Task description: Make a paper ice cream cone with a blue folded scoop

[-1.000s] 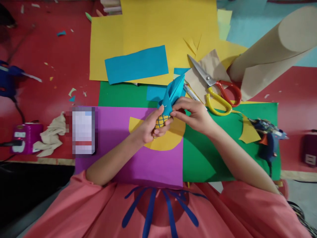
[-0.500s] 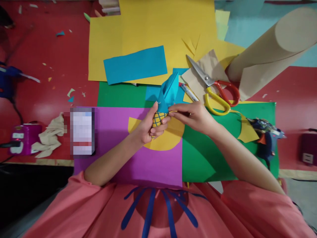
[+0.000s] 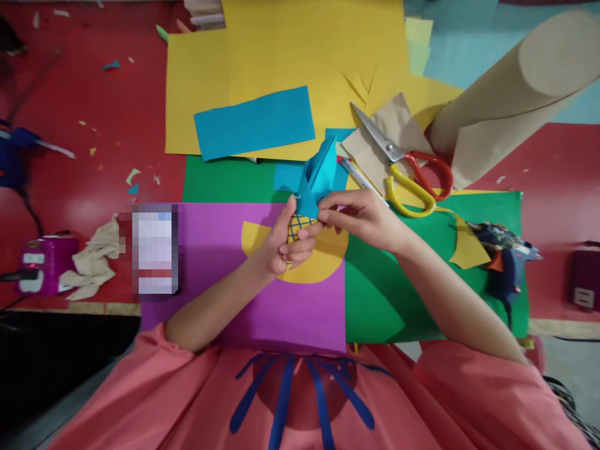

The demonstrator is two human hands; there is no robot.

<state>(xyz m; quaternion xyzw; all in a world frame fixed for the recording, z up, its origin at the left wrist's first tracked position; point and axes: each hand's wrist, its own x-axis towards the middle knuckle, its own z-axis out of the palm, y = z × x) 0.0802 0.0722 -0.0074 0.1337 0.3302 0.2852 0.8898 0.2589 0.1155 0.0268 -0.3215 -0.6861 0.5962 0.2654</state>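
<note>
The left fingers are gripping the cone around its lower part, the thumb pressing beside the lower edge of the wrap. The right fingers are touching the wrap's lower right side; whether they are pinching anything cannot be told.

Work is standing part-finished, in this report's judgement. Done: the cone is bearing its blue grid lines over yellow, and the wrap is folding around its upper part. Outstanding: the wrap's upper end is rising in loose, open folds, and its hold on the cone is appearing unproven (a small white mark is showing near the left thumb, its nature unclear).

The cone is tilting slightly above the yellow piece and the purple sheet, its lower end hiding partly behind the left fingers. The wrap is looking smooth and bright blue, tapering to a point at the top.

On the counter, the scissors and the marker are lying beyond the right fingers. The blue strip is lying flat on yellow sheets.
</note>
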